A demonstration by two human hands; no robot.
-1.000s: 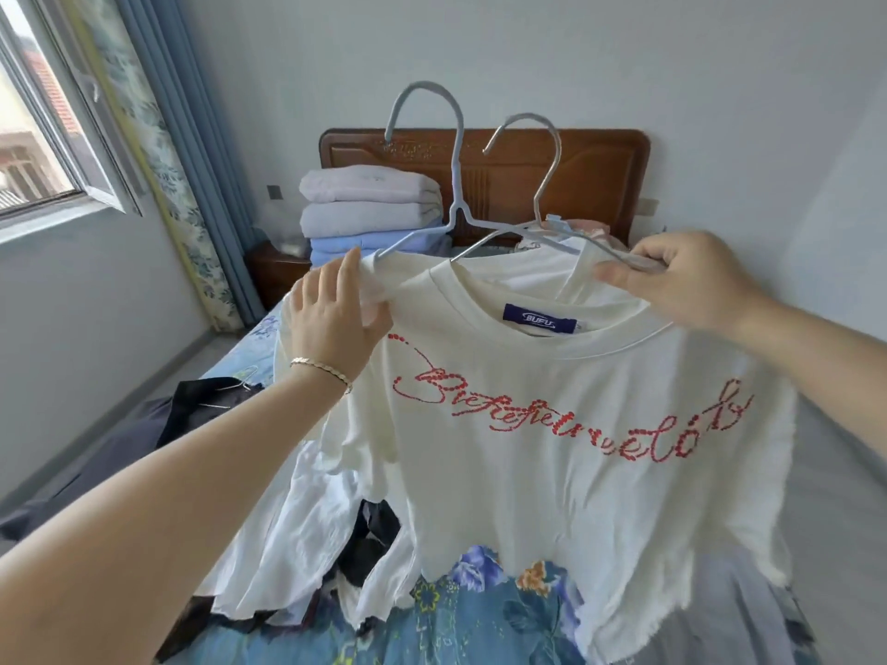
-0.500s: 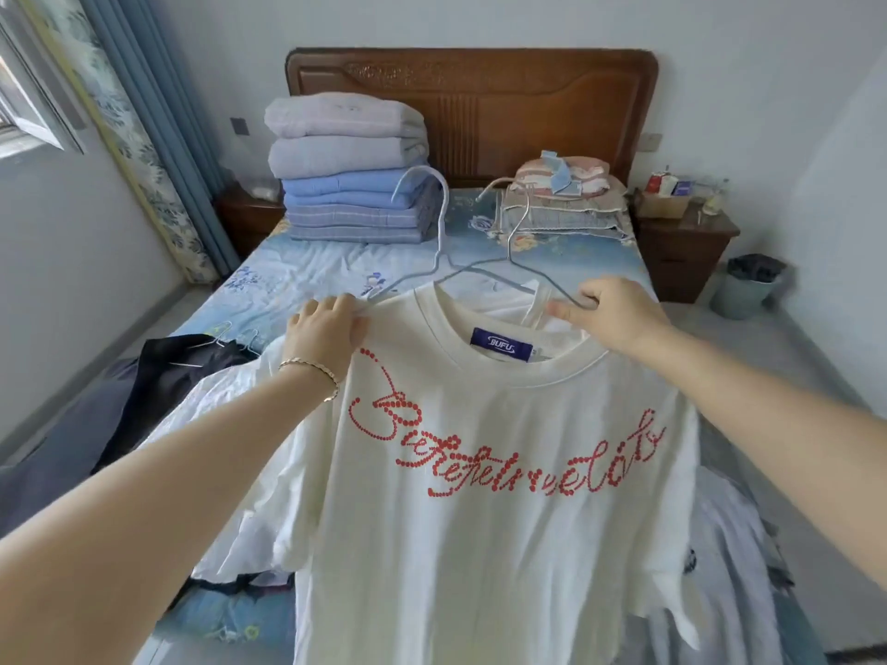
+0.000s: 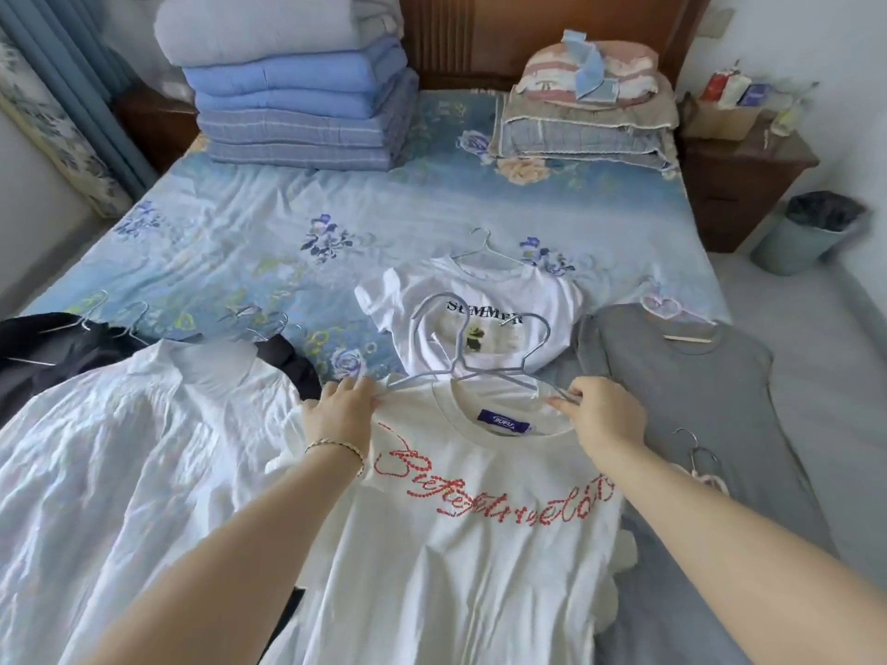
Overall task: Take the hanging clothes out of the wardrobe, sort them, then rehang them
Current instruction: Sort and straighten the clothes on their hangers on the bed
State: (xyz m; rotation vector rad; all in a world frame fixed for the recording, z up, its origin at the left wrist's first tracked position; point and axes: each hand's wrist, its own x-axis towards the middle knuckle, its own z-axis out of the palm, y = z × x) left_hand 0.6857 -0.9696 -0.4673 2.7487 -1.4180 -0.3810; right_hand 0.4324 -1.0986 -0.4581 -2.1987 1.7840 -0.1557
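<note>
A cream T-shirt with red beaded script [image 3: 461,535] lies spread on the bed in front of me, on two wire hangers [image 3: 461,348] whose hooks overlap a white "SUMMER" T-shirt [image 3: 480,319]. My left hand [image 3: 341,415] pinches the cream shirt's left shoulder. My right hand [image 3: 605,415] grips its right shoulder together with the hanger wire. A white crinkled garment [image 3: 134,463] lies to the left, over dark clothes on hangers [image 3: 53,348]. A grey garment on a hanger [image 3: 696,400] lies to the right.
The bed has a blue floral sheet [image 3: 269,223]. Folded blankets [image 3: 297,88] and pillows [image 3: 590,103] sit by the headboard. A nightstand [image 3: 739,170] and a green bin [image 3: 806,237] stand at the right. A loose hanger [image 3: 696,458] rests on the grey garment.
The cream T-shirt was held up in the air on its hangers; both hands have brought it down flat onto the bed, and my view has tilted downward.
</note>
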